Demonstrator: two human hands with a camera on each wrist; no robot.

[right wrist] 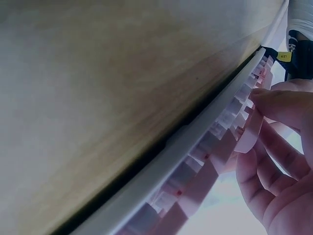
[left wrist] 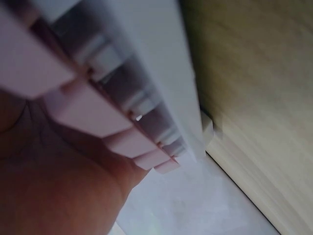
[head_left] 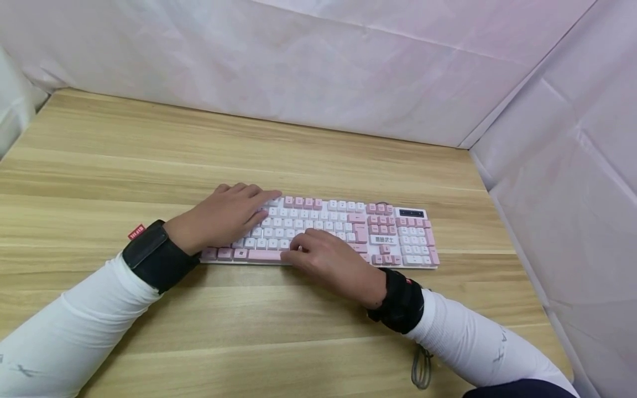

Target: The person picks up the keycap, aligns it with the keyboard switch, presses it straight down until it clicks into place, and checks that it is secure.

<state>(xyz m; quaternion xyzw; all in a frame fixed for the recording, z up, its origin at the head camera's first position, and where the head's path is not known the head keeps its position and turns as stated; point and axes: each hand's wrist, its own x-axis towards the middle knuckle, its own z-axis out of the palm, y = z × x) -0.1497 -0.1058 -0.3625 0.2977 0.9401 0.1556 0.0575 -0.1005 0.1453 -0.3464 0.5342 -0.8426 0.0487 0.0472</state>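
A pink and white computer keyboard (head_left: 382, 240) lies flat on the wooden table, its number pad at the right. My left hand (head_left: 226, 218) rests palm down over the keyboard's left end, fingers spread towards the upper rows and covering many keys. Its palm is close against the pink edge keys (left wrist: 93, 110) in the left wrist view. Over the lower middle keys, my right hand (head_left: 335, 262) has its fingers loosely bent, the thumb at the right part of the pink space bar (head_left: 264, 255). The right wrist view shows that thumb (right wrist: 274, 104) touching the front key row. Neither hand grips anything.
The wooden table (head_left: 149, 143) extends around the keyboard. Pale sheets (head_left: 298, 66) stand along the back and right side. A coiled grey cable (head_left: 422, 367) lies below the right forearm. Both wrists wear black bands (head_left: 159, 257) over white sleeves.
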